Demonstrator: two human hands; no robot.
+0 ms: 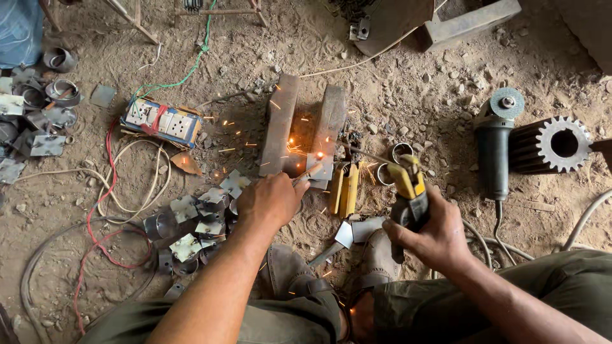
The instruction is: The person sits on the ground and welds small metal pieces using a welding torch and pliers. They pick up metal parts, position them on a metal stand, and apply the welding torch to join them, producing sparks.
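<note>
While sparks flew from the weld point, the head camera looked straight down on a person crouched over a dirt floor (408,89). Their right hand (433,232) was clamped around a yellow-and-black electrode holder (408,191), its thin rod (366,155) slanting left so the tip met the small metal plate (320,165). That plate sat on two steel blocks (306,124), which likely kept it off the dirt and steady. The left hand (271,200) was closed on a slim tool (307,174) touching the plate's edge, seemingly pinning it clear of the heat. More cut metal pieces (194,223) lay heaped by the left forearm, within easy reach. An angle grinder (496,143) rested beside a toothed gear (553,145), well apart. A multi-socket extension box (160,122) sat left, cables trailing.
</note>
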